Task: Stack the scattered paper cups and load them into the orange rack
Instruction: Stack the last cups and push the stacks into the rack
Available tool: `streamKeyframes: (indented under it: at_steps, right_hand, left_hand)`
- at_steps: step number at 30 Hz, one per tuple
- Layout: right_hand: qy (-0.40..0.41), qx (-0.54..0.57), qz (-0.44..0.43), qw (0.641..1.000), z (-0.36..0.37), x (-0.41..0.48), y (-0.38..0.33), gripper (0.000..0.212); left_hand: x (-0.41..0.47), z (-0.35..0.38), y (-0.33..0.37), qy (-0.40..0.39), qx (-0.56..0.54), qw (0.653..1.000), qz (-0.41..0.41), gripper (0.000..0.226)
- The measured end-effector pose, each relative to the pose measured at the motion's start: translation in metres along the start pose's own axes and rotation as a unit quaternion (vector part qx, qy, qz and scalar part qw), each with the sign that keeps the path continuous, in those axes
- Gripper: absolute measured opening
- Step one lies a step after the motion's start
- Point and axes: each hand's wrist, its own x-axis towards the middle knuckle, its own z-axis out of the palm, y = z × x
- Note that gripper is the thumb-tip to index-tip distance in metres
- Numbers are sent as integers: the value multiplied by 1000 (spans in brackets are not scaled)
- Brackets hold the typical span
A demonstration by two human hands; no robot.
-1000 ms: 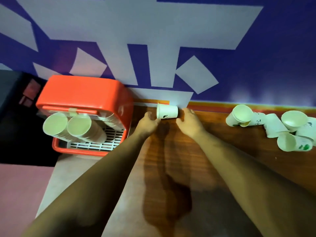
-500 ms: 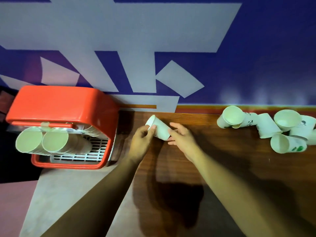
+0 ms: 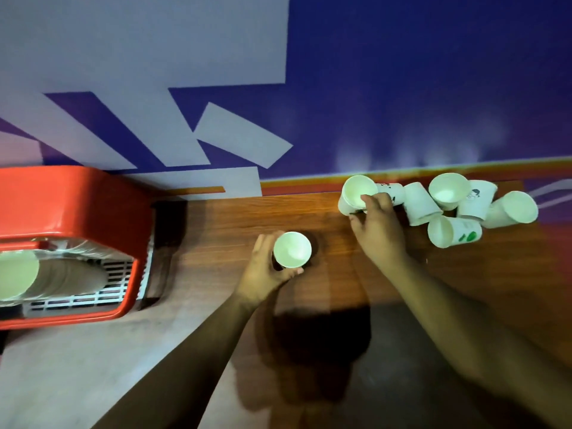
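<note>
Rack point(image 3: 77, 205) is sitting at far L of the table point(image 3: 216, 230), backing onto the wall point(image 3: 402, 88), w/ a cup stack point(image 3: 18, 274) lying on its side inside it. Your L hand point(image 3: 266, 274) is holding one cup point(image 3: 292, 249) upright mid-table, R of the rack & well apart from it. Your R hand point(image 3: 379, 230) is reaching further R, fingers curling onto the leftmost cup point(image 3: 356, 193) of the loose pile point(image 3: 448, 193). Pile is lying along the wall at back R, cups tipped over & touching each other, one lying just in front of the rest.
</note>
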Motion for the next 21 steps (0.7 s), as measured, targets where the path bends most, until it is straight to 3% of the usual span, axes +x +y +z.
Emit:
streamKeyframes:
  at_steps: [5,10,17,21]
  right_hand:
    - [-15,-12,-41,999,0,13,6,22]
    - [31,104,-63,992,-25,-9,5,13]
    - [1,250,-7,968,-76,-48,10,13]
    - [-43,275,-72,958,-93,-73,4,15]
  left_hand:
    - [-5,26,5,-40,4,999,20,78]
    - [-20,46,10,-91,13,996,13,83]
    - [-22,51,32,-155,-22,986,-56,113]
    - [-20,31,55,-139,-34,989,-40,108]
